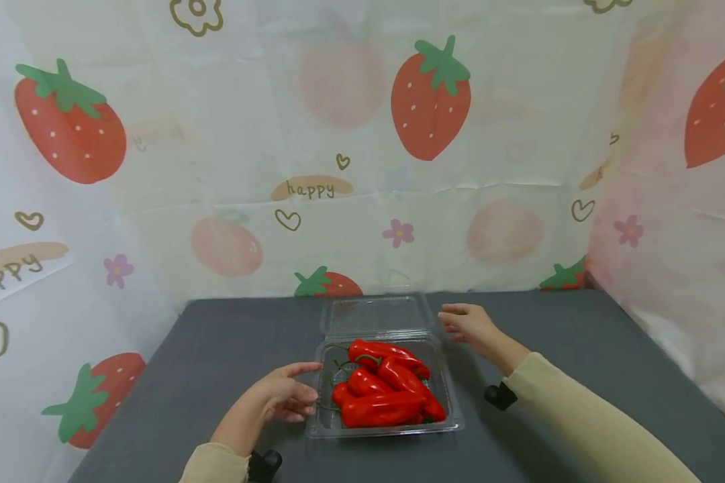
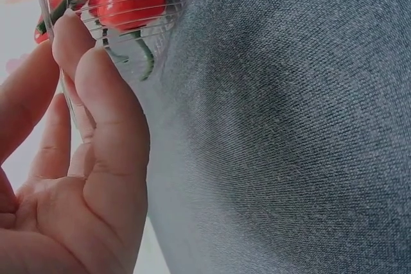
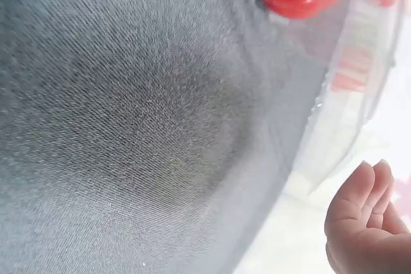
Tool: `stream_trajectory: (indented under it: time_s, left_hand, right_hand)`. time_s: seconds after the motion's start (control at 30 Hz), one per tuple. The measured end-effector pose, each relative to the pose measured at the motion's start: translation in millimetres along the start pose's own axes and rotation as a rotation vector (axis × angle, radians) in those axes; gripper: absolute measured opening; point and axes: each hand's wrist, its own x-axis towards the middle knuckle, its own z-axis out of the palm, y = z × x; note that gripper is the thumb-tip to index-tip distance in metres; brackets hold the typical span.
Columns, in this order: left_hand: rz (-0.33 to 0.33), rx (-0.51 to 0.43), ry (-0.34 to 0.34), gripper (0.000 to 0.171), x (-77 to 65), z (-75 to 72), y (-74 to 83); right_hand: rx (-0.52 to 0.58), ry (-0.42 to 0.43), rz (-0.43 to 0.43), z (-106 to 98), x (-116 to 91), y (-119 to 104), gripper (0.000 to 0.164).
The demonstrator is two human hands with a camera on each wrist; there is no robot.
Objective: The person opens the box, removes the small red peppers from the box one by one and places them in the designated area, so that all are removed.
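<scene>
A clear plastic clamshell box holds several glossy red peppers with green stems. Its lid is folded back, away from the body. At the box's left side is my left hand, index finger stretched toward the rim. The left wrist view puts the fingertips right at the ribbed wall, near the pepper stems. Beside the lid's right edge hovers my right hand, fingers loosely bent and holding nothing. In the right wrist view those fingers stand apart from the lid.
A dark grey cloth covers the table. Behind it hangs a pale curtain printed with strawberries, and a similar pinkish one stands at the right. Each wrist wears a small black device.
</scene>
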Motion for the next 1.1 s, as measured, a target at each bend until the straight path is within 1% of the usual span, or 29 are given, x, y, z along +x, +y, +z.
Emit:
stream_trajectory:
  time_s: [0.17,0.43,0.57,0.63,0.8,1.0,1.1]
  left_hand:
    - [-0.002,-0.001,-0.010,0.057,-0.7,-0.3,0.8]
    - [-0.011,-0.006,0.005,0.057,-0.5,-0.8,1.2]
    - [-0.012,-0.008,0.002,0.057,-0.3,-0.7,2.0]
    - [-0.011,-0.010,0.000,0.057,-0.2,-0.7,2.2]
    - [-0.011,-0.014,-0.003,0.057,-0.3,-0.6,2.2]
    - [-0.014,-0.010,-0.005,0.057,-0.6,-0.3,2.1]
    - [-0.013,-0.003,-0.003,0.057,-0.9,0.1,1.8]
  right_hand:
    - [0.019,-0.042,-0.033,-1.6,-13.6,-4.9,0.051]
    - [0.110,-0.111,-0.061,-1.3,-32.3,-8.7,0.053]
    - [0.105,-0.164,-0.078,-2.7,-38.5,-9.4,0.056]
    - [0.094,-0.205,-0.090,-2.6,-41.7,-10.8,0.058]
    - [0.094,-0.270,-0.084,-1.6,-48.0,-12.3,0.062]
    - [0.111,-0.326,-0.072,1.9,-54.0,-9.2,0.064]
    - [0.109,-0.340,-0.059,4.8,-56.9,-8.3,0.066]
